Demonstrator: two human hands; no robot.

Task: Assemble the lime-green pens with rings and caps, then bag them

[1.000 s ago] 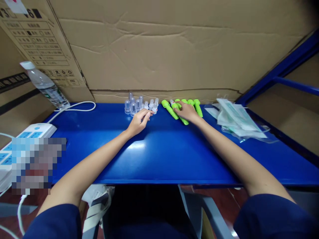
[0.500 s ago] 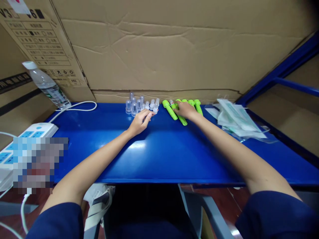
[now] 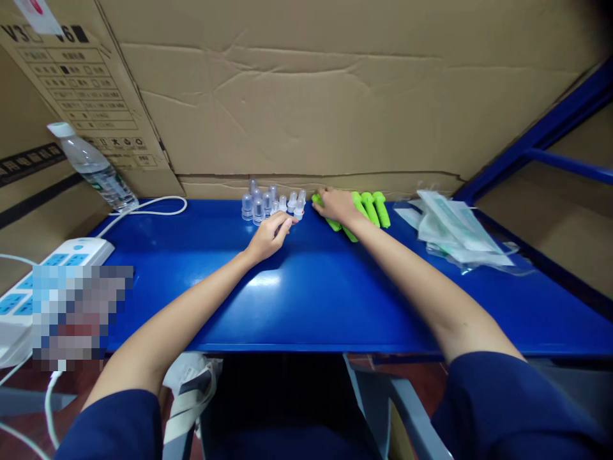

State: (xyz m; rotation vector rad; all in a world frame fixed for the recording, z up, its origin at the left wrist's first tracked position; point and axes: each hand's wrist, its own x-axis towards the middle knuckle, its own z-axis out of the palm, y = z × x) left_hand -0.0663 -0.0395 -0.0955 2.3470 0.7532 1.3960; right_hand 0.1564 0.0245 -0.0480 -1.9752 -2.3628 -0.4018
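Observation:
My left hand [image 3: 271,237] rests on the blue table, palm down with fingers loosely bent and nothing visible in them. Its fingertips are beside a group of small clear plastic caps [image 3: 258,209], some with white rims [image 3: 292,202]. My right hand [image 3: 336,207] lies over the left end of a row of bright green ribbed tubes [image 3: 380,209]. Its fingers curl down at the leftmost green tube [image 3: 334,225] and hide its upper part. Whatever they grip is covered by the hand.
A water bottle [image 3: 98,169] leans against cardboard [image 3: 297,115] at the left. A white power strip [image 3: 96,248] with cables and a pixelated object [image 3: 90,306] are nearer me. Packaged white-green items [image 3: 454,220] lie at the right beside a blue frame [image 3: 541,121].
My right hand has moved left along the green tubes, covering the spot where a small clear piece showed and uncovering tubes to its right. My left hand stays almost still.

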